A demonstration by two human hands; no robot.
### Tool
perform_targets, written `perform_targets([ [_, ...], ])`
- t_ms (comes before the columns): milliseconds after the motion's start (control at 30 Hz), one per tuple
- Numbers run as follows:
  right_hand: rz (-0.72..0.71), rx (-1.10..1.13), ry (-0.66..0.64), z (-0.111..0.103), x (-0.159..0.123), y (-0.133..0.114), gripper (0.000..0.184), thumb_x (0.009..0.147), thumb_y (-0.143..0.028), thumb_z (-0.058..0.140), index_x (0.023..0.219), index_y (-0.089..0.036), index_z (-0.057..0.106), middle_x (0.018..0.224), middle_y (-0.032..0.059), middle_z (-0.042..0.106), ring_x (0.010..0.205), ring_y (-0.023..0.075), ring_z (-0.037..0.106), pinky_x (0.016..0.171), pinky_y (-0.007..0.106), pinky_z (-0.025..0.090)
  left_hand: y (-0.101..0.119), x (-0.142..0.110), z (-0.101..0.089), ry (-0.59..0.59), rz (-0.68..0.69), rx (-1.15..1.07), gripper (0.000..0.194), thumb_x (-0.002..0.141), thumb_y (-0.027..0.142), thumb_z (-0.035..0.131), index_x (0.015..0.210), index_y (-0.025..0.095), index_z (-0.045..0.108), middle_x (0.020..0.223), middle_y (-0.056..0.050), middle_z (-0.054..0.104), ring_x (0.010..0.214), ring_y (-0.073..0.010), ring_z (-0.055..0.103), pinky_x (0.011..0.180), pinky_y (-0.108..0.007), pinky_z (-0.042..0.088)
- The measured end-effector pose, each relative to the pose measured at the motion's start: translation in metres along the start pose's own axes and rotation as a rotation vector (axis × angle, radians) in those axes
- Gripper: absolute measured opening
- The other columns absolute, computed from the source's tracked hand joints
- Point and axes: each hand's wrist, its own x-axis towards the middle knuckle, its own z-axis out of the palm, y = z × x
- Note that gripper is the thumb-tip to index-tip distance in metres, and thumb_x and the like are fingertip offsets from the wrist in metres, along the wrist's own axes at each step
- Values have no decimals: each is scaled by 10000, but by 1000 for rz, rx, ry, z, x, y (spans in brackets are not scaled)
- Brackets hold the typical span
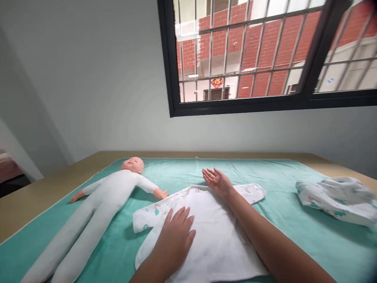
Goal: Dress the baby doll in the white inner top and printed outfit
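A white baby top with patterned sleeves lies spread out in front of me, its neck opening pointing away. My left hand rests flat on its left side, fingers stretched and slightly apart. Palm up, my right hand is over the top's upper edge beside the neckline, fingers extended and holding nothing. To the left, a baby doll in a white body suit lies on its back, one of its hands close to the top's left sleeve.
A green cloth covers most of the wooden table. Folded patterned baby clothing lies at the right. Behind the table is a grey wall with a dark-framed, barred window.
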Motion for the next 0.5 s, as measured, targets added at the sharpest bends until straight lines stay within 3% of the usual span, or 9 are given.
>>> perform_targets([
  [133,-29,-148,-75,11,-6,6,216,944,-271,542,1140,-192,584,1236,112,650,1116,191,648,919,315,575,-2,-1,1,30,-14,-91,302,957,349,451,1220,273,580,1434,-53,540,1367,-265,443,1148,-612,301],
  [267,47,-370,-163,33,0,28,166,940,-298,555,1032,-188,638,1174,105,685,1091,189,658,980,326,532,-5,0,8,149,-56,-159,241,938,311,473,1140,270,598,1324,-36,620,1274,-252,527,1131,-609,333],
  [400,188,-476,-260,77,28,72,257,938,-391,562,1060,-170,610,1205,124,672,1122,194,643,1020,327,493,-13,8,8,315,-157,-192,230,904,269,494,1097,270,618,1226,-36,665,1161,-250,596,1084,-562,416],
  [500,290,-548,-331,118,56,113,324,944,-467,526,1021,-159,592,1134,120,696,1093,179,650,1007,293,486,-38,1,-11,447,-262,-99,289,900,236,467,1148,280,608,1273,-37,652,1172,-243,596,1040,-506,469],
])
